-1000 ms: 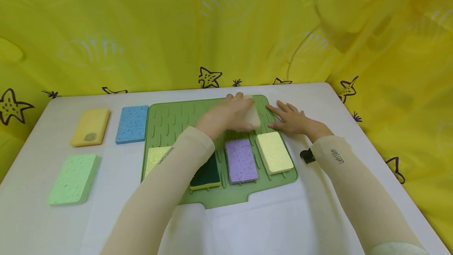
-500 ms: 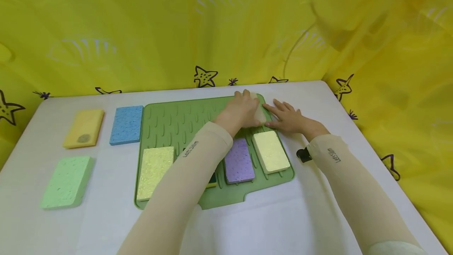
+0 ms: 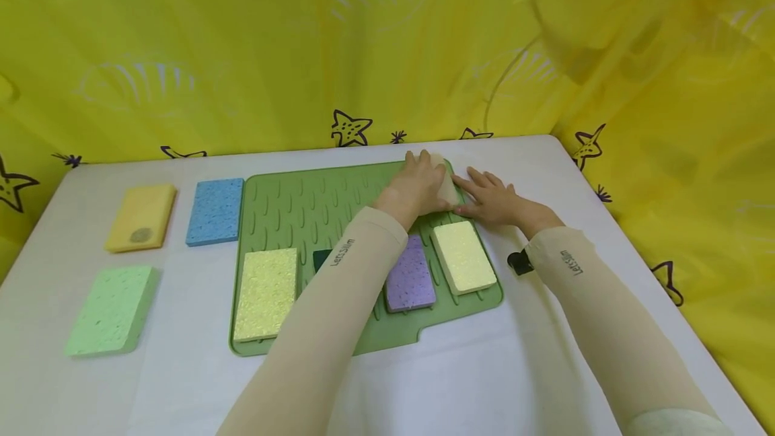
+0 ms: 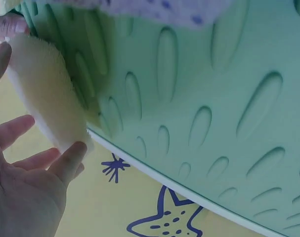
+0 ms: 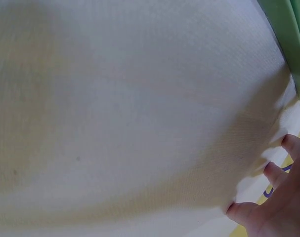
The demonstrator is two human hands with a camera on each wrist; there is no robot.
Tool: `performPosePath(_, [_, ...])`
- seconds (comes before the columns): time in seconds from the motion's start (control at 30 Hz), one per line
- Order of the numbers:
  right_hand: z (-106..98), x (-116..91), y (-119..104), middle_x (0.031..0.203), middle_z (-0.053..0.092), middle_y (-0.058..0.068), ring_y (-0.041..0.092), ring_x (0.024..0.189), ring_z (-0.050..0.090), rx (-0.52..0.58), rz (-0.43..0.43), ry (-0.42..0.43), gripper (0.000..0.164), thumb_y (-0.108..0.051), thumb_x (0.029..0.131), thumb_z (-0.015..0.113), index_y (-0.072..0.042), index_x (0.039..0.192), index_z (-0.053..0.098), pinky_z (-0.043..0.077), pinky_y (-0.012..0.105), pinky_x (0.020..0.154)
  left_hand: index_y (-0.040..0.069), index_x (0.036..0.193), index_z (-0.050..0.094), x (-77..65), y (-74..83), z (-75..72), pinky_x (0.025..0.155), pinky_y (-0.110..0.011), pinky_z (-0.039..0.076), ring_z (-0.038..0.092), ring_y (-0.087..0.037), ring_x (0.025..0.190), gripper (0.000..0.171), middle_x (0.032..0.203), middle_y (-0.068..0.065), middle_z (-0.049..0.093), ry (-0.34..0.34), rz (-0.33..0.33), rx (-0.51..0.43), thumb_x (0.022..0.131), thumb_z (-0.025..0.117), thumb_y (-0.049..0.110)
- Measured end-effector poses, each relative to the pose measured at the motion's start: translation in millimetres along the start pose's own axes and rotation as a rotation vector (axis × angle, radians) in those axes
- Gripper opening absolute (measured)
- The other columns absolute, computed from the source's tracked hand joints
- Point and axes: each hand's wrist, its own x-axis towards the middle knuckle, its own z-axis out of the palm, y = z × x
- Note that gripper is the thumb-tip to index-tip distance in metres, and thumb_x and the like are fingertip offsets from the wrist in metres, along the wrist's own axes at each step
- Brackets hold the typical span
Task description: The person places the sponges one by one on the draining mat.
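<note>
At the back right corner of the green ridged mat, my left hand holds a cream sponge between thumb and fingers. The hand covers much of this sponge in the head view. My right hand lies spread on the table along the mat's right edge, its thumb and forefinger close to the sponge. In front of the hands on the mat sit a pale yellow sponge and a purple sponge. A dark green sponge is mostly hidden under my left forearm.
Another yellow sponge lies at the mat's front left. Left of the mat, on the white table, are a blue sponge, an orange-yellow sponge and a light green sponge. A yellow patterned curtain hangs behind.
My left hand has carried the cream sponge rightward to the mat's right edge. The right hand stays at that edge. The head view has shifted slightly.
</note>
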Motion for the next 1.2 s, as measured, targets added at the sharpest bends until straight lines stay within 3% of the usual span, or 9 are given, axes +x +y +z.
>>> performPosePath(0.07, [0,0,0,0.166,-0.001,0.023,0.053,0.149,0.002,0.001,0.004,-0.001,0.071,-0.045,0.103,0.046,-0.020,0.161,0.013,0.009,0.083,0.107,0.009,0.150,0.041,1.6,0.7,2.8,0.120,-0.049,0.032,0.026,-0.049,0.146,0.073,0.157,-0.029,0.028,-0.005,0.008,0.003,0.095,0.057,0.054])
performPosePath(0.27, [0,1,0,0.166,-0.002,0.022,0.052,0.149,0.000,0.019,0.012,-0.001,0.073,-0.047,0.102,0.047,-0.021,0.161,0.012,0.006,0.083,0.108,0.008,0.140,0.052,1.0,2.8,5.7,0.113,-0.043,0.042,0.043,-0.037,0.133,0.057,0.142,-0.025,0.047,-0.004,0.001,0.011,0.099,0.051,0.048])
performPosePath(0.47, [-1,1,0,0.165,-0.001,0.024,0.054,0.148,0.000,0.025,-0.005,0.007,0.073,-0.045,0.102,0.048,-0.018,0.160,0.013,0.006,0.084,0.106,0.008,0.135,0.059,0.2,8.8,5.3,0.106,-0.039,0.046,0.049,-0.034,0.125,0.054,0.136,-0.021,0.055,0.012,-0.023,-0.012,0.099,0.052,0.047])
performPosePath(0.77, [-4,-3,-1,0.165,-0.003,0.025,0.055,0.148,-0.001,0.020,-0.010,-0.032,0.072,-0.044,0.103,0.045,-0.017,0.160,0.010,0.005,0.083,0.107,0.007,0.140,0.056,-3.5,20.5,2.4,0.100,-0.043,0.054,0.049,-0.041,0.131,0.056,0.142,-0.025,0.051,-0.034,-0.051,0.004,0.099,0.052,0.046])
performPosePath(1.03, [-13,-3,1,0.164,-0.005,0.028,0.056,0.147,-0.004,0.051,-0.043,-0.096,0.079,-0.043,0.100,0.053,-0.016,0.160,0.010,0.002,0.084,0.106,0.010,0.138,0.058,-4.1,23.3,6.6,0.092,-0.037,0.058,0.053,-0.035,0.123,0.053,0.138,-0.022,0.054,-0.016,-0.071,0.015,0.099,0.053,0.045])
performPosePath(1.2, [-15,-1,5,0.164,-0.005,0.028,0.056,0.147,-0.006,0.079,-0.052,-0.115,0.071,-0.033,0.102,0.046,-0.016,0.160,0.010,0.000,0.082,0.108,0.010,0.137,0.059,-5.5,22.5,7.6,0.092,-0.037,0.058,0.053,-0.036,0.122,0.053,0.138,-0.023,0.054,-0.002,-0.065,-0.001,0.098,0.054,0.045])
